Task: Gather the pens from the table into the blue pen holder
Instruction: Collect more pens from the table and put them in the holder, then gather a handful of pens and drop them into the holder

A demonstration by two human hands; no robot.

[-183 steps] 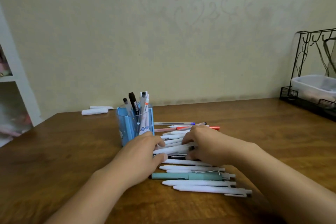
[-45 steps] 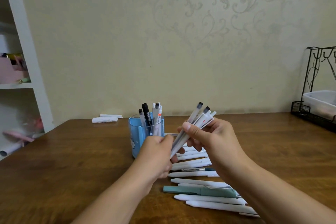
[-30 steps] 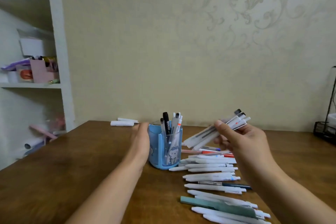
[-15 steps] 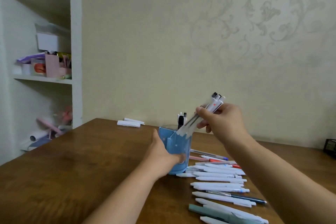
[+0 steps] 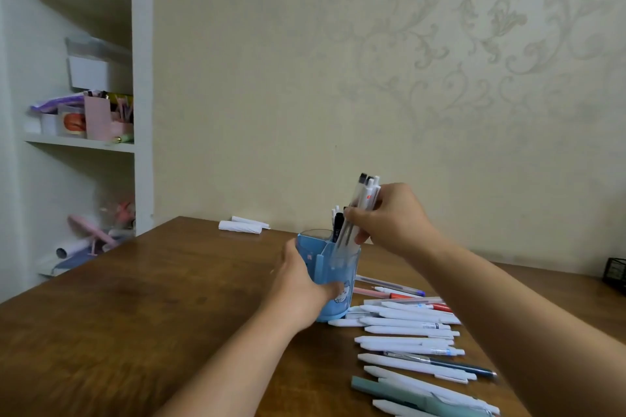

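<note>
The blue pen holder [image 5: 342,267] stands upright on the wooden table [image 5: 152,308], with a few pens inside it. My left hand [image 5: 301,284] wraps around its left side. My right hand [image 5: 386,217] grips a bundle of white pens [image 5: 364,193] above the holder, and their lower ends reach down into it. Several more pens [image 5: 406,332], mostly white, with a red one and a teal one, lie in a row on the table to the right of the holder.
Two white rolled papers [image 5: 242,225] lie at the table's far edge by the wall. A white shelf unit [image 5: 101,112] with boxes and clutter stands to the left. A black wire rack [image 5: 614,272] shows at the right edge.
My right hand has lifted the bundle of pens off the table, carried it left over the holder and lowered its ends inside. My left hand went from the pens to gripping the holder.
</note>
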